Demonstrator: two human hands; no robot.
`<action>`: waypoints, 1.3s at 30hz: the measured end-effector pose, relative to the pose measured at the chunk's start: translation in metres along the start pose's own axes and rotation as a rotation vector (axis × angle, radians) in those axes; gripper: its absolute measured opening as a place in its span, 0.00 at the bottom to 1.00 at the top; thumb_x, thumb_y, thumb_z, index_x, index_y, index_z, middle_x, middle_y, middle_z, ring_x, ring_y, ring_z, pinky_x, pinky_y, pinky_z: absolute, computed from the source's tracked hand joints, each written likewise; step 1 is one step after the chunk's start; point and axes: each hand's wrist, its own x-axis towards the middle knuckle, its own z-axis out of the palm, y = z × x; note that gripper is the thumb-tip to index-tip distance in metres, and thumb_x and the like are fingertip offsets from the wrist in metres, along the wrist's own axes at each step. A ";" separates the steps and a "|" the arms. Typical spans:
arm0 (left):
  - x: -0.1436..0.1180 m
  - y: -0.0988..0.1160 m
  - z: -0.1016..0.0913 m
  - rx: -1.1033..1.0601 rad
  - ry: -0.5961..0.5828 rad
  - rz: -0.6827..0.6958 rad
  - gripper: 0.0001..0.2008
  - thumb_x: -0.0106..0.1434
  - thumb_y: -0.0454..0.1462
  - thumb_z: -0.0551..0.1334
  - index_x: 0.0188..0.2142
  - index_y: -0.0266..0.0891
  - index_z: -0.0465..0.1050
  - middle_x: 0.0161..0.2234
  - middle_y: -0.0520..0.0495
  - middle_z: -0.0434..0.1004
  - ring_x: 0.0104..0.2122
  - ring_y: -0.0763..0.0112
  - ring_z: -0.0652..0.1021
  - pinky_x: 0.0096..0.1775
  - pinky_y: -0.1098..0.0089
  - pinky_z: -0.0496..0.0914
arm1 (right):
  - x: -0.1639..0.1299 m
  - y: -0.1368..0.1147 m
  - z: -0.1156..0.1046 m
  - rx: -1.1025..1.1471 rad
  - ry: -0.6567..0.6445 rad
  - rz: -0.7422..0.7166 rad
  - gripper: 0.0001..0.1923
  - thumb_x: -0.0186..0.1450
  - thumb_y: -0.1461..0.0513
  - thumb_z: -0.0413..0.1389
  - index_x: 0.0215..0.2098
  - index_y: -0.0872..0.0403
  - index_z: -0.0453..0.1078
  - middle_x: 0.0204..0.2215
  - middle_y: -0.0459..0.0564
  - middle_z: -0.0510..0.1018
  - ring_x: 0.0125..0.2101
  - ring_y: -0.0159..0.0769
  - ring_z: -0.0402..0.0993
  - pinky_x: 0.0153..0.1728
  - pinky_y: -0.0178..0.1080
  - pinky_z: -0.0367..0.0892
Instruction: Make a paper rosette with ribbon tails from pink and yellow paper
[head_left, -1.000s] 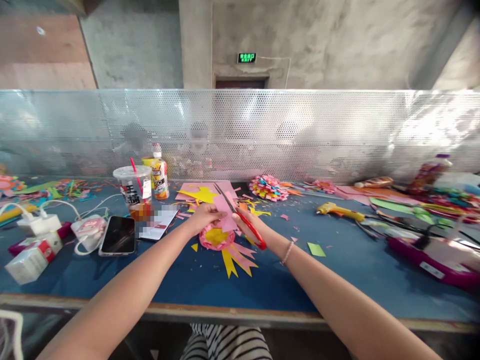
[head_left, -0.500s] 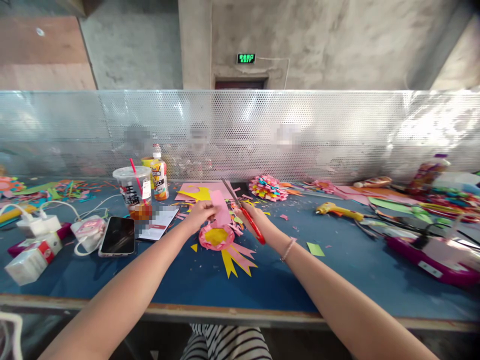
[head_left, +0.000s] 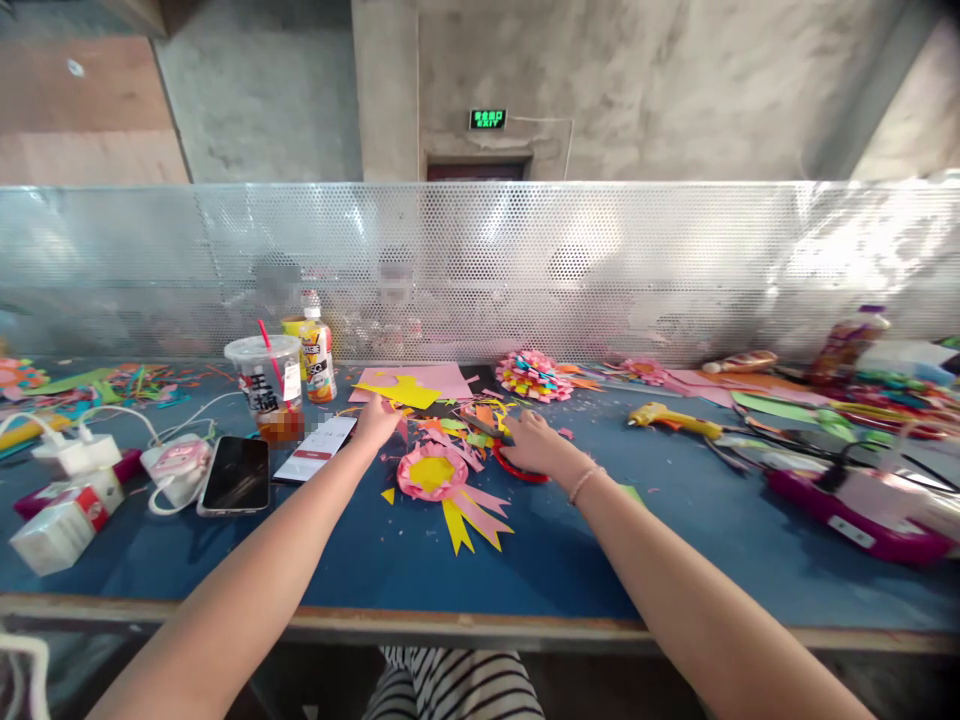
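Observation:
My left hand (head_left: 375, 420) lies low on the blue table (head_left: 375, 560), its fingertips on paper scraps beside a yellow cut-out sheet (head_left: 397, 392); I see nothing gripped in it. My right hand (head_left: 531, 446) rests on the red-handled scissors (head_left: 516, 470), which lie flat on the table with one red loop showing under the palm. Between the hands sits a pink and yellow paper rosette (head_left: 433, 472) with pointed ribbon tails. Loose pink strips (head_left: 454, 447) and coloured scraps lie just behind it.
A phone (head_left: 236, 472), a card, an iced drink cup (head_left: 266, 385) and a juice bottle (head_left: 318, 358) stand at left, with chargers and a small carton. A finished paper flower (head_left: 532, 375), a yellow glue gun (head_left: 671, 420) and a pink tray sit at right. A perforated metal screen backs the table.
Both hands dropped from cutting height to the table. The pink strip that my left hand held up is gone from it, and the scissors now lie flat under my right hand.

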 end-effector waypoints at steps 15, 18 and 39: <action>-0.037 0.023 0.012 0.463 -0.449 0.482 0.13 0.54 0.42 0.58 0.39 0.44 0.73 0.43 0.47 0.74 0.46 0.60 0.71 0.46 0.62 0.64 | 0.000 -0.034 0.005 0.295 0.037 -0.533 0.10 0.60 0.69 0.47 0.33 0.57 0.69 0.34 0.53 0.71 0.37 0.34 0.66 0.39 0.35 0.60; -0.035 0.021 0.013 0.397 -0.416 0.477 0.15 0.53 0.40 0.60 0.40 0.43 0.73 0.42 0.44 0.74 0.44 0.58 0.72 0.45 0.62 0.65 | 0.003 -0.032 0.006 0.310 0.049 -0.507 0.11 0.59 0.71 0.46 0.34 0.57 0.69 0.33 0.52 0.72 0.35 0.33 0.67 0.38 0.34 0.61; -0.045 0.045 0.004 0.009 -0.458 0.496 0.20 0.49 0.41 0.63 0.44 0.42 0.72 0.42 0.46 0.76 0.42 0.61 0.75 0.45 0.65 0.65 | 0.001 -0.048 -0.003 0.965 0.096 -0.312 0.13 0.55 0.70 0.49 0.36 0.56 0.69 0.33 0.49 0.75 0.33 0.30 0.71 0.33 0.33 0.66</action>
